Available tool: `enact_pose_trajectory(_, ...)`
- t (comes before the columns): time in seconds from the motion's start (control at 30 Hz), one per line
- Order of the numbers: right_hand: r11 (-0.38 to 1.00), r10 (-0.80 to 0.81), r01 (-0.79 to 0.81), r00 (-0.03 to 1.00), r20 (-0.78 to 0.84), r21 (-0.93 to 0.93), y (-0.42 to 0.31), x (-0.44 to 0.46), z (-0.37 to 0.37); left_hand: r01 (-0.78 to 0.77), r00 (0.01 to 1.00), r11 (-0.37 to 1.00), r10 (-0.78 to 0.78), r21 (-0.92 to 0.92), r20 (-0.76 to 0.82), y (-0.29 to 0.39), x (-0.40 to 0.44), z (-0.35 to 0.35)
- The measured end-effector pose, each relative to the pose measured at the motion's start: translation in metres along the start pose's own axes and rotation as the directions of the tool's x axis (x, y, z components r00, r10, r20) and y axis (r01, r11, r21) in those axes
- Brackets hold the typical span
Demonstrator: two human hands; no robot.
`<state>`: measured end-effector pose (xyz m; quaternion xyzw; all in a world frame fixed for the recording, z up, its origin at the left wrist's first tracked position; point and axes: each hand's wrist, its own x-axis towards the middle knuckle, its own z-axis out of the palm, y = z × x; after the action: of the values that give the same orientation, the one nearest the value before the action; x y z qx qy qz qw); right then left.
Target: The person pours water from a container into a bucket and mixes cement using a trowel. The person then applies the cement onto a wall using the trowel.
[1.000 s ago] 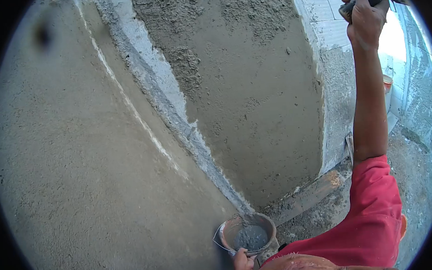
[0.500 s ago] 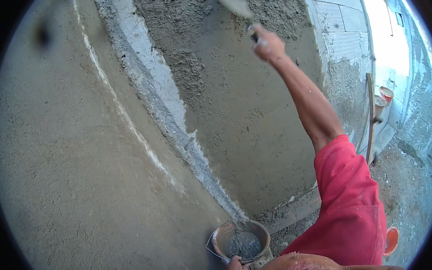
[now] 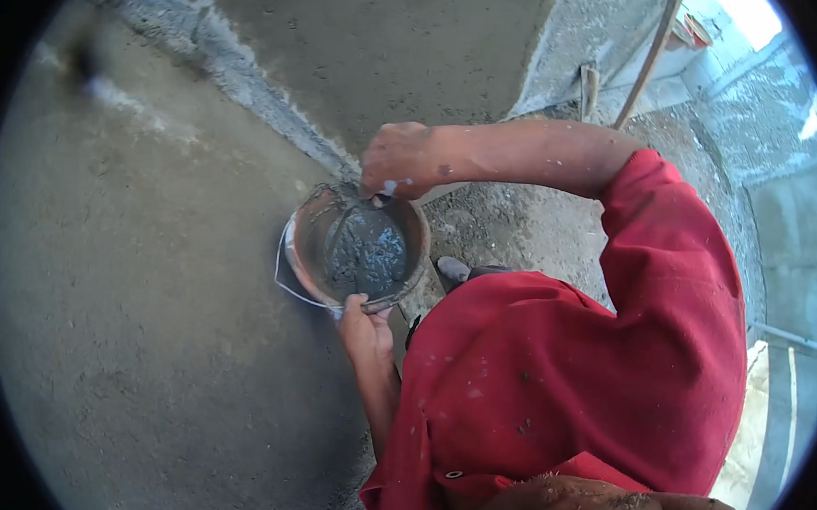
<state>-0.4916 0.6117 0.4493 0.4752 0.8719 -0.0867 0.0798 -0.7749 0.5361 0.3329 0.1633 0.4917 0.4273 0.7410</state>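
Bucket (image 3: 415,240) of wet mortar (image 3: 368,255), left hand (image 3: 364,329) clamped on rim, right hand (image 3: 398,163) opposite that grip (can't tell its hold)

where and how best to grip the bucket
Probably grip the bucket by its near rim from the body side, thumb over the lip; that edge faces the wearer, the wire handle hangs aside, and the right hand is at the far rim.

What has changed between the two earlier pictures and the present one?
The right hand has come down from in front of the plastered wall to the bucket, apparently still gripping the trowel, now mostly hidden. The view has shifted, so the bucket appears higher and further left. Nothing was visibly let go. The left hand stays on the bucket's rim, and grey mortar is still inside.
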Motion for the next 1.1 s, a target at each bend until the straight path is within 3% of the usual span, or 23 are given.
enact_pose_trajectory(0.13,0.994,-0.002,0.005,1.000,0.022,-0.112,-0.018,0.028,0.004,0.065,0.998,0.998,-0.065,-0.013,0.015,0.001,0.020,-0.014)
enact_pose_trajectory(0.43,0.996,0.028,-0.021,0.997,0.075,-0.092,-0.021,0.026,0.014,0.115,0.993,0.993,-0.114,0.037,-0.011,-0.006,0.023,-0.019)
enact_pose_trajectory(0.53,0.994,0.101,-0.099,0.993,0.066,-0.035,-0.021,0.021,0.010,0.102,0.995,0.994,-0.101,0.049,-0.022,-0.006,0.025,-0.020)
enact_pose_trajectory(0.63,0.998,-0.058,0.059,0.996,-0.065,0.014,-0.007,0.008,0.010,0.067,0.997,0.995,-0.065,0.068,-0.036,-0.006,0.023,-0.016)
enact_pose_trajectory(0.7,0.990,-0.029,0.041,0.995,-0.091,0.135,-0.004,-0.026,-0.012,0.074,0.996,0.996,-0.071,0.056,-0.046,-0.007,0.024,-0.021)
enact_pose_trajectory(0.77,0.939,0.107,-0.027,0.971,-0.216,0.342,0.009,-0.064,-0.008,0.127,0.991,0.991,-0.126,0.036,-0.048,-0.010,0.024,-0.027)
enact_pose_trajectory(0.8,0.856,0.183,-0.002,0.937,-0.298,0.517,0.018,-0.086,0.002,0.147,0.988,0.989,-0.146,0.014,-0.056,-0.012,0.026,-0.030)
enact_pose_trajectory(0.83,0.459,0.383,-0.098,0.918,-0.097,0.883,0.033,-0.111,0.028,0.143,0.988,0.990,-0.143,-0.011,-0.065,-0.018,0.027,-0.029)
enact_pose_trajectory(0.87,-0.372,0.438,0.168,0.899,0.014,0.913,0.057,-0.157,0.102,0.134,0.988,0.991,-0.135,-0.020,-0.078,-0.022,0.027,-0.028)
enact_pose_trajectory(0.9,-0.608,0.544,0.284,0.829,0.128,0.742,0.065,-0.200,0.163,0.130,0.988,0.991,-0.130,-0.005,-0.081,-0.021,0.024,-0.033)
enact_pose_trajectory(0.93,-0.595,0.663,0.184,0.662,0.349,0.782,0.067,-0.242,0.226,0.150,0.988,0.988,-0.150,-0.033,-0.022,-0.024,0.029,-0.043)
enact_pose_trajectory(0.97,-0.353,0.751,-0.542,0.321,0.577,0.762,0.043,-0.283,0.289,0.207,0.978,0.978,-0.207,-0.035,0.012,-0.023,0.038,-0.058)
enact_pose_trajectory(1.0,-0.145,0.763,-0.950,0.071,0.643,0.277,0.001,-0.335,0.353,0.271,0.962,0.961,-0.269,-0.053,0.049,-0.026,0.042,-0.064)
enact_pose_trajectory(1.03,-0.150,0.711,-0.988,-0.083,0.698,0.035,-0.057,-0.381,0.395,0.212,0.976,0.977,-0.210,-0.025,0.062,-0.025,0.028,-0.048)
enact_pose_trajectory(1.1,-0.216,0.563,-0.962,-0.262,0.784,-0.166,-0.142,-0.423,0.420,0.101,0.994,0.994,-0.102,0.031,0.045,-0.005,0.012,-0.026)
